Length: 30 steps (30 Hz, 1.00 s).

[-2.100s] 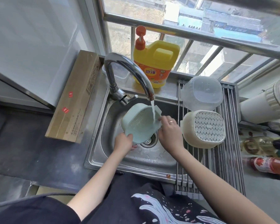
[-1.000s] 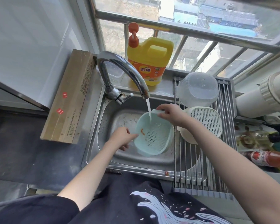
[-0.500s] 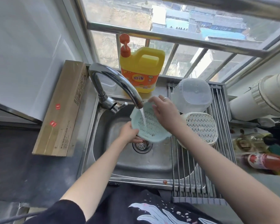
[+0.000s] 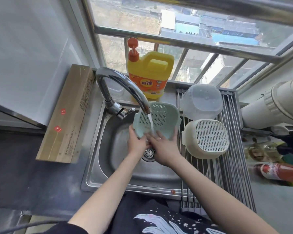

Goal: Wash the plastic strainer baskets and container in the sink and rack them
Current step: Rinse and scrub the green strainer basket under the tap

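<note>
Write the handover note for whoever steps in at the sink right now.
Left hand and right hand: both grip the near rim of the green strainer basket, tilted under the running tap over the sink.
Done: clear container and cream strainer basket lie upturned on the roll-up rack.
Left: finish rinsing the green basket, rack it, shut off the tap.

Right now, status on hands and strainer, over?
Left hand and right hand both grip green strainer under running tap. Cream strainer, clear container racked. Nothing blocking.
</note>
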### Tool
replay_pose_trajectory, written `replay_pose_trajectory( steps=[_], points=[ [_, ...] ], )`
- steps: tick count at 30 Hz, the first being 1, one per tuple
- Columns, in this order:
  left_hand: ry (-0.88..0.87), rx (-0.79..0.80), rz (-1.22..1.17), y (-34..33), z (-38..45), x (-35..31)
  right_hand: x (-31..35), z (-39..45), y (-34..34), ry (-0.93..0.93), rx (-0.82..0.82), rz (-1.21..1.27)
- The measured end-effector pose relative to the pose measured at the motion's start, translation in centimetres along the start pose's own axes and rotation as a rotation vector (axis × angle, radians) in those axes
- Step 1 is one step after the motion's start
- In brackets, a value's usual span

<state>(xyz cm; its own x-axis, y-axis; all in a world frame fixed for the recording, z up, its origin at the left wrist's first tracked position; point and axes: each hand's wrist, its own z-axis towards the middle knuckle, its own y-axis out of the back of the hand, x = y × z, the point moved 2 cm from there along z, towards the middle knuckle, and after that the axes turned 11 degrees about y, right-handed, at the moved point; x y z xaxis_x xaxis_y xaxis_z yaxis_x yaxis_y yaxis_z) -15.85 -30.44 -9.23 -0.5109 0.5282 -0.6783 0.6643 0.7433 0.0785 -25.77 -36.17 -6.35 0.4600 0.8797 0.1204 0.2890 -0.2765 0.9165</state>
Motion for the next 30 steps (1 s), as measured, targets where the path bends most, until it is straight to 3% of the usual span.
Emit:
replay_pose_trajectory(
  steps=[4,6,9,12,14,18,20,22,24,27,30],
  points=[
    [-0.028,-0.005,-0.032,-0.2,-1.5,-0.6,-2.2,-0.4,-0.2,-0.165,0.021,-0.213],
    [-0.094,-0.032,0.032,-0.8,-1.9,-0.8,-0.3,0.3,-0.2,-0.188,-0.031,-0.088],
    [-0.156,-0.079,0.125,-0.5,-1.9,-0.8,1.3,1.0,-0.5,-0.043,-0.050,0.217],
    [-0.041,-0.034,-0.022,0.4,-1.3,-0.3,-1.1,0.5,-0.2,0.003,-0.095,-0.059],
    [0.009,-0.036,-0.059,0.7,-1.0,0.2,-1.5,0.2,0.0,-0.090,-0.125,-0.228],
    [-0.044,-0.051,0.041,0.1,-1.8,0.2,0.9,1.2,-0.7,-0.223,-0.143,0.014],
    [-0.059,-0.076,0.132,-0.1,-2.6,0.0,1.6,1.7,-0.9,-0.088,-0.137,0.134],
    [-0.076,-0.084,0.111,0.1,-2.6,0.2,1.7,1.3,-0.6,0.058,-0.016,0.229],
    [-0.062,-0.073,0.054,0.7,-2.0,0.9,0.8,0.8,-0.1,0.107,0.095,0.128],
    [0.008,-0.051,-0.035,1.7,-2.1,0.7,-0.4,0.1,0.6,0.085,0.044,-0.188],
    [0.004,-0.063,-0.032,1.6,-2.7,0.1,-0.6,-0.3,0.9,-0.061,0.036,-0.295]
  ],
)
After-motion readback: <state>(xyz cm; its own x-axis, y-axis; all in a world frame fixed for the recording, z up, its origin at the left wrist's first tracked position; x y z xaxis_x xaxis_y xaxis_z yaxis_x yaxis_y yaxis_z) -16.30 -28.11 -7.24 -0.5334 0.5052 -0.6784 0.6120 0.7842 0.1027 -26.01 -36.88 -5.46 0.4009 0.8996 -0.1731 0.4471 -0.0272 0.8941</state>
